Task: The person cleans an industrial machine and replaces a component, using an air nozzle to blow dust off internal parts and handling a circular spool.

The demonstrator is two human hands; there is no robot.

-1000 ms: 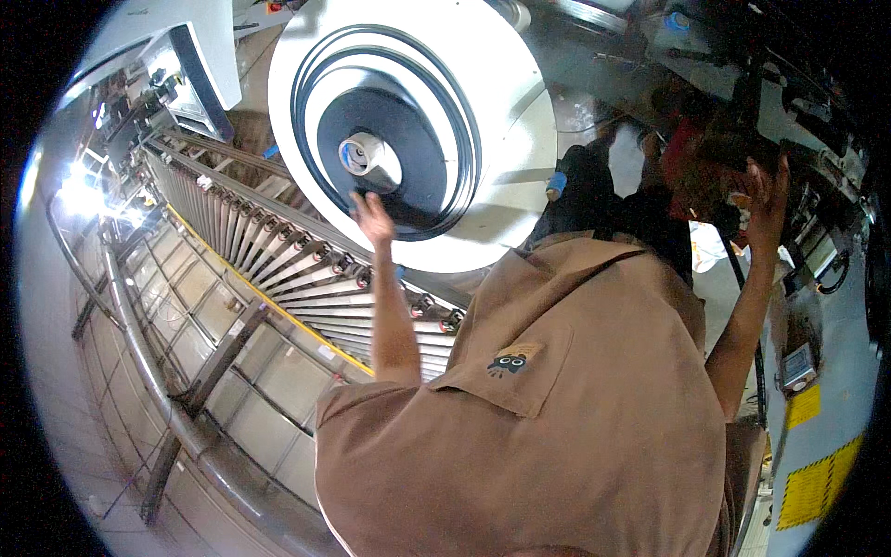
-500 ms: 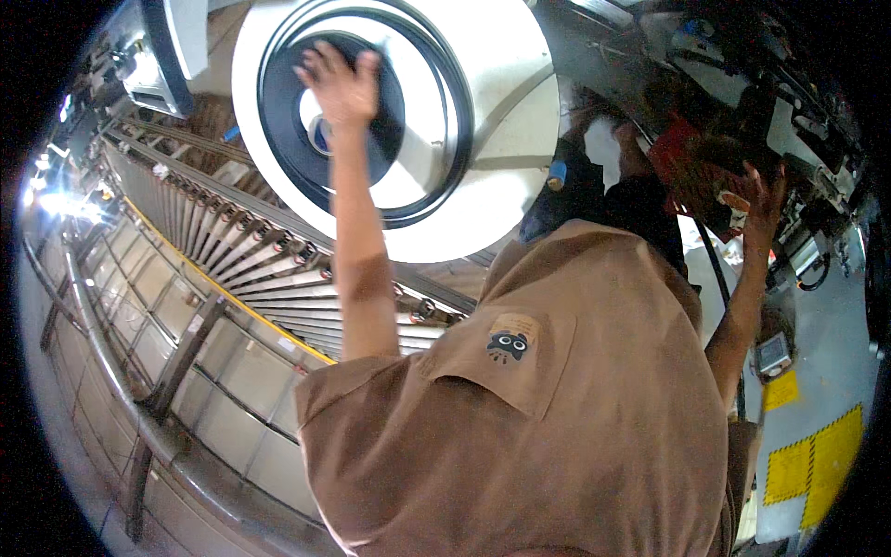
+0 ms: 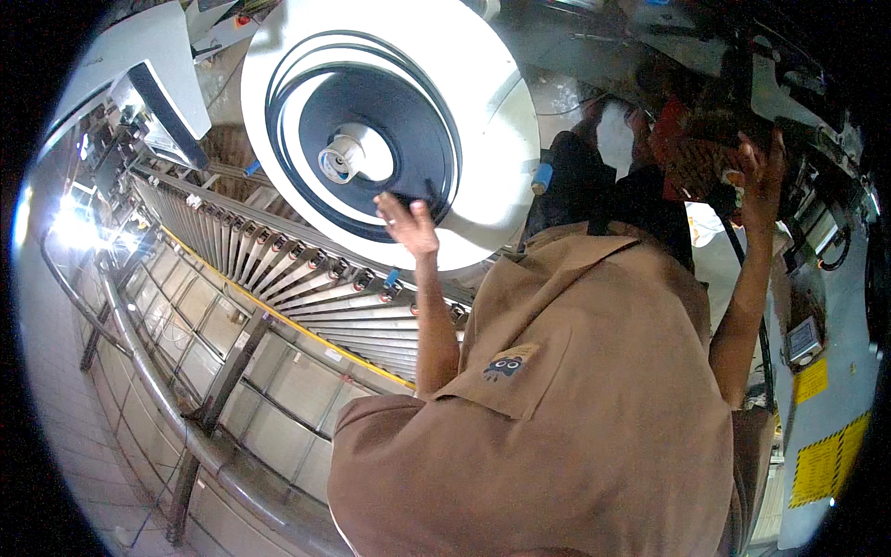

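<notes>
A large white disc fills the upper middle, with a broad black ring-shaped coil on it and loose black loops around that. At its centre is a pale cylindrical hub. My left hand is over the coil's lower edge, fingers stretched out, holding nothing; whether it touches the coil I cannot tell. Far off to the right, my right hand is raised beside dark machinery, fingers extended and apart. Near its thumb shows a small pale thing that I cannot make out.
A fanned roller conveyor with a yellow edge curves below the disc. Left of it runs a metal pipe rail. A screen-like panel stands at upper left. Yellow labels mark a grey surface on the right; a blue-ended cylinder is beside the disc.
My left hand has drawn back toward me and right, from over the coil's middle to its near edge, uncovering the hub. The right hand remains raised at the right.
</notes>
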